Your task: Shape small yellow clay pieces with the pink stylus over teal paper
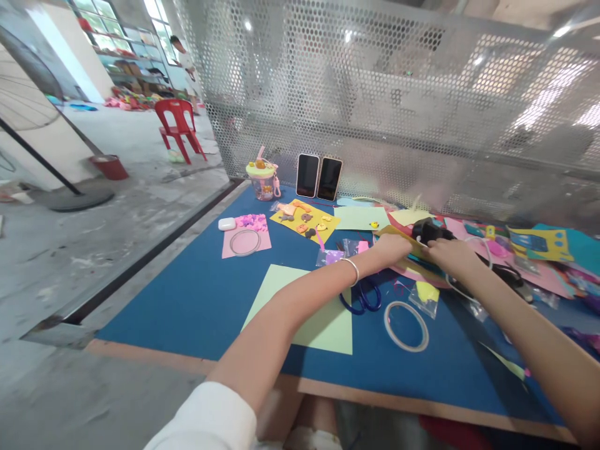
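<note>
Both my arms reach forward over a blue table (197, 300). My left hand (392, 247), with a bracelet on the wrist, rests on a pile of coloured paper sheets (412, 265), fingers closed on their edge. My right hand (446, 252) is curled next to a black tool (429, 230) with a white cord, touching it. Blue-handled scissors (363, 299) lie under my left forearm. A roll of tape (405, 325) sits just in front of my hands.
A light green sheet (323, 325) lies near the front edge. Further back are a pink sheet with a ring (244, 240), a yellow sheet with small shapes (307, 220), two phones (319, 177), a decorated cup (262, 180). Perforated metal screen (398, 94) behind. Red chair (178, 128) and a person far left.
</note>
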{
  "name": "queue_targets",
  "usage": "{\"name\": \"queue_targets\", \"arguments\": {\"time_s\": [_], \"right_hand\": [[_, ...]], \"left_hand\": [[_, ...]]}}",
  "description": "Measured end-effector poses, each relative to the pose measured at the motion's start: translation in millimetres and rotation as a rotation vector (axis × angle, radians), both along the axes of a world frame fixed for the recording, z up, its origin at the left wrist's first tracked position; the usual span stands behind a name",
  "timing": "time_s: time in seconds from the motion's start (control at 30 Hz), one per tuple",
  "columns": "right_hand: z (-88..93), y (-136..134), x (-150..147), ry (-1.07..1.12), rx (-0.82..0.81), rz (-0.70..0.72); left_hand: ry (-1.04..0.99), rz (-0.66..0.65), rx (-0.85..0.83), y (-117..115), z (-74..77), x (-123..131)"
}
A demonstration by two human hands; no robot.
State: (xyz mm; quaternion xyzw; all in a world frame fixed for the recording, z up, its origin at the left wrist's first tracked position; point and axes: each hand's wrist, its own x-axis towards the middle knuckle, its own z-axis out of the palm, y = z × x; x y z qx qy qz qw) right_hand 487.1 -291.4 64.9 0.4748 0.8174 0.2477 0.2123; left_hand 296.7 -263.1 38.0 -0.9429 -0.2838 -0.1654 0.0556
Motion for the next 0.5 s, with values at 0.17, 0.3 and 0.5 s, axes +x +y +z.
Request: {"name": "queue_targets", "arguments": {"time_s": [0.17,0.3,0.5], "right_hand": [[8.3,6.7,0.8,0.028,-0.012,-0.047],[16.5,6.3,-1.3,0.009,-0.029,-0.074],[19.0,-5.8,-10.3,0.029,-0.058,-0.109]], "left_hand": [[-0.021,0.017,0.012,0.9,7.3,-4.1],[-0.003,-0.099,0.155,-11.1,9.8,-13.3],[0.02,-0.144,0.27,-40.4,4.8,-25.6]]}}
